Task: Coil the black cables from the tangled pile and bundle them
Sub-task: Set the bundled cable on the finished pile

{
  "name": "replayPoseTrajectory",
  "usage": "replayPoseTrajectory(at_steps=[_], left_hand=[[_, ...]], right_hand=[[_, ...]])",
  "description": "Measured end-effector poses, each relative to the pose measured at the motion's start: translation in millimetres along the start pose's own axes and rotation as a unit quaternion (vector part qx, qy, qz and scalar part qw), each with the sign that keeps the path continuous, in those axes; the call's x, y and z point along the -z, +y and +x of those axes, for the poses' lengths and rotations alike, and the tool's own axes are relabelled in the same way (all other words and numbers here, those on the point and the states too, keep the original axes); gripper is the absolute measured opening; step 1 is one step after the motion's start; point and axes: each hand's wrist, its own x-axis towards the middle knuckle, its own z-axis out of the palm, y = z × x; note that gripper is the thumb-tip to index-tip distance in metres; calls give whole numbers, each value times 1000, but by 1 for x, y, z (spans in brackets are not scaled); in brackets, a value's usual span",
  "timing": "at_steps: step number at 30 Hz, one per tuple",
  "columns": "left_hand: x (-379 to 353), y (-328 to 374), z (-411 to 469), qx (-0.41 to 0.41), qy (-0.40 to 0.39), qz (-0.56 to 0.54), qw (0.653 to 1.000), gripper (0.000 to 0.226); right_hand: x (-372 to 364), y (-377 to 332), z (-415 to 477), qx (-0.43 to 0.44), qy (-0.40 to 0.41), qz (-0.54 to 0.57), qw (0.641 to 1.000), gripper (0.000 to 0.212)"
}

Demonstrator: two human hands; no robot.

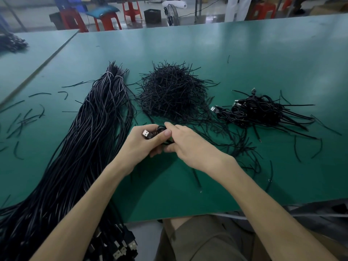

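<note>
A small coil of black cable (161, 129) is being held between a person's two hands over the middle of the green tabletop (244, 53). The left hand (139, 146) is gripping the coil, fingers (148, 127) curling round the loops and the thumb pressing across them, while the cable's silver USB plug (146, 133) is sticking out at the hand's 10 o'clock. The right hand (190, 146) is closing in from 3 o'clock, its fingers (175, 128) pinching the coil's right side. At 9 o'clock from the hands, a long sheaf of uncoiled cables (90, 132) is lying lengthwise and spilling over the near edge. At 12 o'clock a heap of short black ties (171, 93) is sitting; at 2 o'clock a cluster of coiled cables (263, 110) is lying. Loose ties (22, 117) are lying scattered at the far 9 o'clock. Red stools (107, 21) and a fan (171, 14) are standing beyond the far edge.
</note>
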Motion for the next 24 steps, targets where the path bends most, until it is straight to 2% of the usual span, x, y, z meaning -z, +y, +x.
replayPoseTrajectory(at_steps=[3, 5, 8, 10, 13, 17, 19, 22, 24], left_hand=[[1, -2, 1, 10, 22, 7, 1000, 37], [0, -4, 1, 13, 26, 21, 999, 34], [-3, -6, 1, 3, 30, 71, 997, 37], [-4, -7, 0, -43, 13, 139, 989, 30], [-3, -8, -1, -113, -27, 266, 957, 33], [-6, -6, -5, -118, -70, 375, 917, 42], [-8, -4, -6, -111, -78, 403, 905, 39], [-9, -2, -6, -107, -71, 405, 905, 38], [-9, -1, -6, -116, -45, 394, 910, 41]], right_hand=[[-1, 2, -5, 22, 31, -56, 998, 21], [-2, 3, -8, 28, 39, -67, 997, 11], [-4, 6, -12, 39, 52, -96, 993, 17], [-5, 8, -15, 46, 64, -116, 990, 22], [-7, 7, -18, 49, 79, -135, 987, 27], [-14, 8, -17, 40, 106, -165, 980, 34], [-18, 8, -18, 37, 106, -169, 979, 31], [-23, 5, -21, 28, 127, -176, 976, 22], [-25, 1, -21, 14, 166, -188, 968, 30]])
